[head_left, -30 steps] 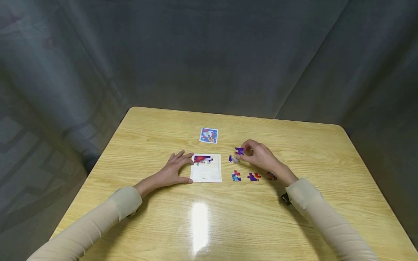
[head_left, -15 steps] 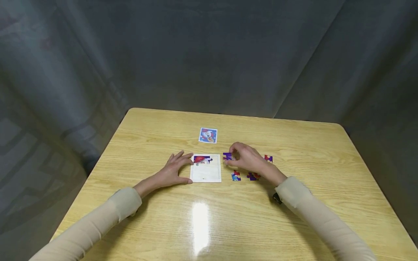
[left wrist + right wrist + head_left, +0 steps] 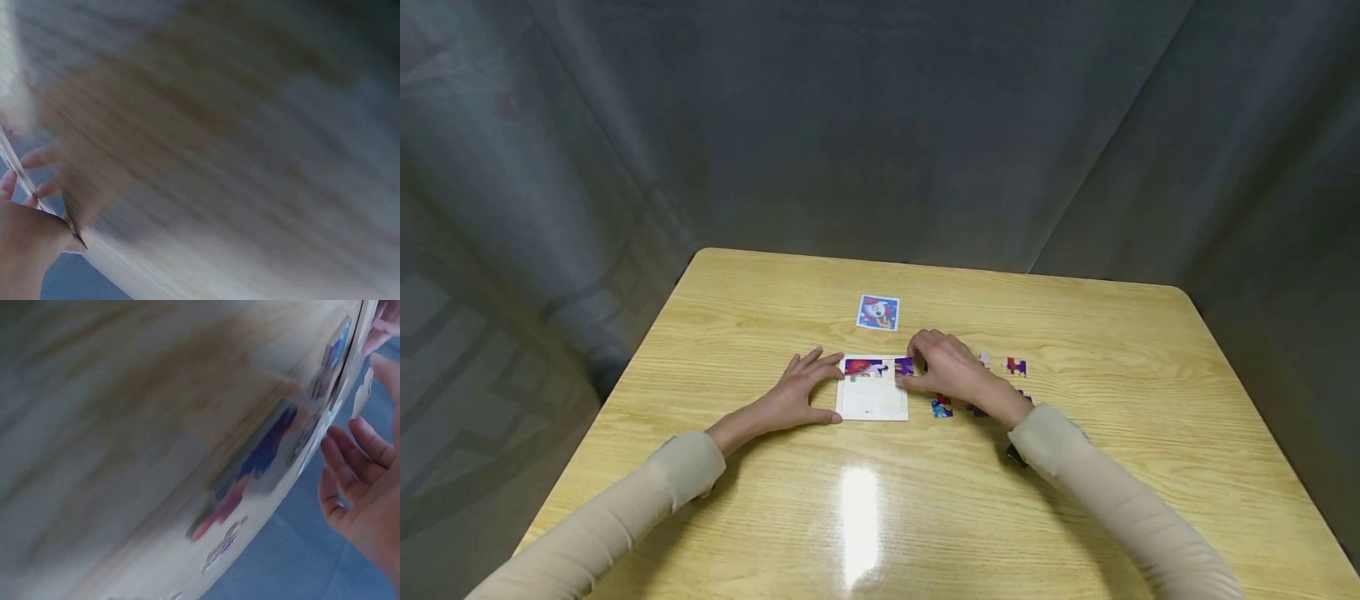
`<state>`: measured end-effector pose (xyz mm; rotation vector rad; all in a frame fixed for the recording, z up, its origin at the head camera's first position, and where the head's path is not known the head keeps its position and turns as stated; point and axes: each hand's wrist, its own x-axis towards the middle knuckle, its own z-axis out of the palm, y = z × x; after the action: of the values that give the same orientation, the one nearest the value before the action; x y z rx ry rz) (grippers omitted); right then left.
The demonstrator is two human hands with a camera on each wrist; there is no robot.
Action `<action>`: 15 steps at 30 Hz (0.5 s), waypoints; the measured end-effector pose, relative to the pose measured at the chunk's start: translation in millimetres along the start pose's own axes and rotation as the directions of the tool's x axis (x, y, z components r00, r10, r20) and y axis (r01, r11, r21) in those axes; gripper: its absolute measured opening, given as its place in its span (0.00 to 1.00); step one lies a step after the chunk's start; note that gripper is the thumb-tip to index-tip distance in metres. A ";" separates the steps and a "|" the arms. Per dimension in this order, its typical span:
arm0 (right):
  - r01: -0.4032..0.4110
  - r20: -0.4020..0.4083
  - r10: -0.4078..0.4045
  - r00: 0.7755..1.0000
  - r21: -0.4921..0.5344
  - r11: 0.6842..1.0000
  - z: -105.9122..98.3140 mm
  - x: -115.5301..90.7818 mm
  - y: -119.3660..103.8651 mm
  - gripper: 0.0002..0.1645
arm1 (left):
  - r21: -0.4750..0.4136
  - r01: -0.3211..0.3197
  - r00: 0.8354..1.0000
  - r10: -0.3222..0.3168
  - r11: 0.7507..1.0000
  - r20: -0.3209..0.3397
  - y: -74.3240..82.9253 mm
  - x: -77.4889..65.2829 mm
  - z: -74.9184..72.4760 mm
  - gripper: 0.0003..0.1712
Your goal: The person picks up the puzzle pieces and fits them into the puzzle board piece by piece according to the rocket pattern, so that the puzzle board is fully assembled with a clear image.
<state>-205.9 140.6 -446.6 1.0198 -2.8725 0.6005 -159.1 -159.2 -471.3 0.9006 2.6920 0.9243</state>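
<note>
A small white puzzle board lies on the table in the head view, with joined jigsaw pieces along its upper left. My left hand rests at the board's left edge, fingers spread and thumb by the lower corner. Between thumb and fingertips, my right hand pinches a purple jigsaw piece over the board's upper right corner. The right wrist view has the held piece edge-on, apart from the board. Only part of my left hand shows in the left wrist view.
Several loose jigsaw pieces lie right of the board, among them a blue-and-red piece and a red-and-purple piece. My right forearm partly covers others. A printed picture card lies behind the board on the wooden table.
My right hand has picked up the purple piece from the loose ones and carried it left to the board's upper right. My left hand has stayed at the board's left edge.
</note>
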 end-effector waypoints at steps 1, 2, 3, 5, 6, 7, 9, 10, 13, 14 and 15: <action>0.001 0.002 -0.001 1.000 -0.011 1.000 1.5 1.1 -0.5 0.27 | 0.000 0.000 1.000 0.000 1.000 -0.002 -0.1 0.0 0.0 0.36; 0.001 0.005 -0.001 1.000 -0.021 1.000 3.2 2.2 -0.9 0.28 | 0.001 0.000 1.000 0.000 1.000 -0.003 -0.3 0.0 0.0 0.36; 0.002 0.007 -0.001 1.000 -0.027 1.000 4.5 3.1 -1.4 0.28 | 0.001 0.001 1.000 -0.001 1.000 -0.003 -0.4 -0.1 0.0 0.36; 0.003 0.013 -0.002 1.000 -0.037 0.999 6.5 4.7 -2.5 0.28 | 0.001 0.005 1.000 -0.005 1.000 -0.001 -0.4 -0.2 0.0 0.36; 0.003 0.016 -0.002 1.000 -0.044 0.999 6.9 5.4 -3.1 0.28 | 0.001 0.006 1.000 -0.006 1.000 0.000 -0.3 -0.2 0.0 0.36; 0.003 0.016 -0.002 1.000 -0.047 0.999 7.3 6.3 -3.6 0.28 | -0.001 0.007 1.000 -0.007 1.000 0.001 -0.1 -0.1 0.0 0.36; 0.002 0.013 -0.002 1.000 -0.053 0.999 7.2 7.8 -4.7 0.27 | -0.002 0.006 1.000 -0.006 1.000 0.002 0.4 0.2 -0.1 0.36; 0.002 0.013 -0.001 1.000 -0.058 0.998 7.2 8.6 -5.1 0.27 | -0.003 0.004 1.000 -0.004 1.000 0.001 0.7 0.4 -0.1 0.36; 0.005 0.013 -0.004 1.000 -0.064 0.998 7.4 10.8 -6.0 0.27 | -0.003 0.001 1.000 -0.001 1.000 0.002 1.6 0.8 -0.7 0.36; 0.006 0.013 -0.005 1.000 -0.061 0.998 7.2 11.3 -6.6 0.27 | -0.001 0.001 1.000 -0.001 1.000 0.003 1.8 0.9 -0.9 0.36; 0.007 0.014 -0.006 1.000 -0.060 0.998 7.3 11.7 -6.8 0.27 | -0.001 0.001 1.000 -0.001 1.000 0.004 2.0 0.9 -1.2 0.36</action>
<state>-210.2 126.0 -449.2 1.0286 -2.8790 0.5049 -159.3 -158.0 -469.1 0.9001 2.6882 0.9229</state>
